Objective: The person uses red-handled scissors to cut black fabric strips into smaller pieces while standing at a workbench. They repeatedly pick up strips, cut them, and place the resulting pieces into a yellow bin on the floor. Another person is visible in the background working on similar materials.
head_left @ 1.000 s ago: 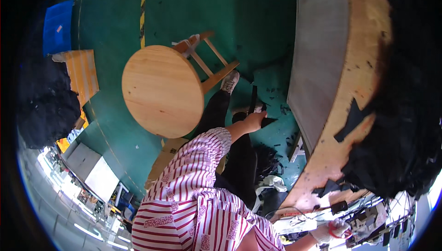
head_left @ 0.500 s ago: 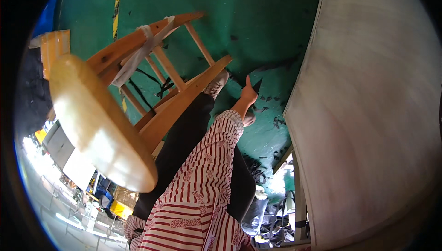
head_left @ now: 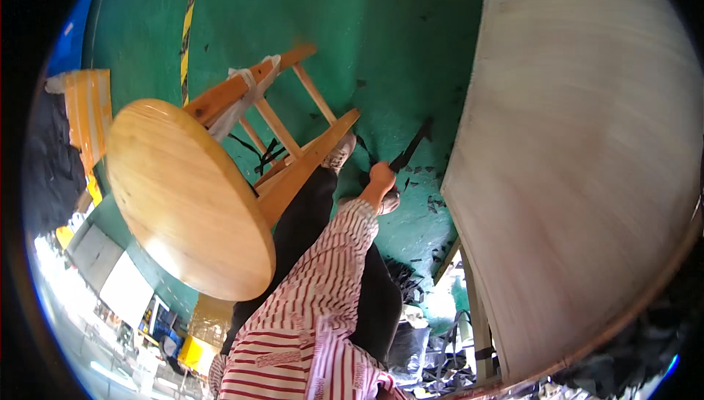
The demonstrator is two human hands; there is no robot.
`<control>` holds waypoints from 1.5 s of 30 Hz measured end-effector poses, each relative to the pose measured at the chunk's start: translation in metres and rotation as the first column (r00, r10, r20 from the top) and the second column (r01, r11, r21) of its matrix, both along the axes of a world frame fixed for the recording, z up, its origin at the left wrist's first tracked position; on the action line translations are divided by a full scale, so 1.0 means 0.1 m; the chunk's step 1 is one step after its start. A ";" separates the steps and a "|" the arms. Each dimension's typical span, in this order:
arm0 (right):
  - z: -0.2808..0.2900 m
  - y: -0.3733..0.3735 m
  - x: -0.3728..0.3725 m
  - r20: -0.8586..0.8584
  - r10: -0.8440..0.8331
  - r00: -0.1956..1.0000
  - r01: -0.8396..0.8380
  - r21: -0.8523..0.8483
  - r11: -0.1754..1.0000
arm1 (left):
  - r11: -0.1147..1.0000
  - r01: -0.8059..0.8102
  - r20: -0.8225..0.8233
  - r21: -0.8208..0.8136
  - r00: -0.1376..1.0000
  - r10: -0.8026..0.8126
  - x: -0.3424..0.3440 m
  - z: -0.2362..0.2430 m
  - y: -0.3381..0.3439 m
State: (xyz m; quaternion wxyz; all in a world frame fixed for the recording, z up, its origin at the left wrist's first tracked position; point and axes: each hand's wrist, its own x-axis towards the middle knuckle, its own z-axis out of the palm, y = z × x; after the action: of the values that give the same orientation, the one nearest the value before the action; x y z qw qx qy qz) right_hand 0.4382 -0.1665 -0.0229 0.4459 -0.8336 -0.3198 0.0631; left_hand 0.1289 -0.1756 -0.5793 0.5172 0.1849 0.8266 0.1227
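My left hand, in a striped sleeve, is low over the green floor by my shoes, closed on a black fabric strip that stretches up to the right from my fingers. Just left of my leg a wooden stool with a round seat has pale cloth tied round one leg and dark straps hanging among its rungs. My right hand is out of view.
A large pale board edges the right side, with dark scraps and bags beneath its lower end. At the left are a taped cardboard box, a blue object and dark material. Yellow-black tape marks the floor.
The view has shifted, showing more of the stool's side and the board. My left hand dipped forward, then came back slightly with the strip. My right hand, earlier at lower right, has left view.
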 end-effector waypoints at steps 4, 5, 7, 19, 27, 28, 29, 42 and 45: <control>0.32 -0.17 -0.12 -0.105 -0.048 0.993 0.067 0.177 0.982 | 0.984 -0.164 0.356 0.065 0.925 0.130 -0.09 1.24 0.17; 0.40 -0.08 -0.16 -0.145 -0.024 0.989 0.056 0.218 0.974 | 0.972 -0.231 0.428 0.051 0.884 0.187 -0.13 1.58 0.22; 0.55 0.04 -0.27 -0.225 0.025 0.974 0.046 0.303 0.952 | 0.924 -0.292 0.419 0.246 0.892 0.170 -0.14 1.80 0.10; 1.24 -0.17 -0.86 -0.317 -0.004 0.948 0.120 0.349 0.929 | 0.667 -0.331 0.531 0.668 0.840 -0.114 -1.55 5.50 0.97; 1.43 -0.50 -0.89 -0.522 -0.043 0.852 0.296 0.412 0.862 | 0.161 -0.102 0.181 0.982 0.768 -0.614 -0.24 7.69 1.49; 1.44 -0.54 -0.86 -0.535 -0.053 0.843 0.304 0.394 0.867 | 0.121 -0.079 0.142 0.990 0.682 -0.717 -0.06 7.77 1.44; 1.44 -0.58 -0.82 -0.544 -0.054 0.837 0.314 0.397 0.862 | 0.084 -0.062 0.104 0.995 0.584 -0.805 0.13 7.85 1.41; 1.15 -0.98 -0.70 -0.659 -0.169 0.733 0.498 0.351 0.793 | -0.188 0.734 -0.439 0.653 0.164 -0.883 0.69 5.81 1.36; 1.07 -0.92 -0.81 -0.686 -0.231 0.690 0.550 0.289 0.784 | -0.201 0.751 -0.398 0.629 0.089 -0.913 0.67 5.87 1.47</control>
State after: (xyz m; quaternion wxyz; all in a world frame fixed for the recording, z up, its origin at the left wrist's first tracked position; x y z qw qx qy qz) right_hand 0.3577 -0.2583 0.0836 0.7168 -0.6799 0.0303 0.1516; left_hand 0.1961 -0.0281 0.0076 0.4165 0.8580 0.2907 0.0765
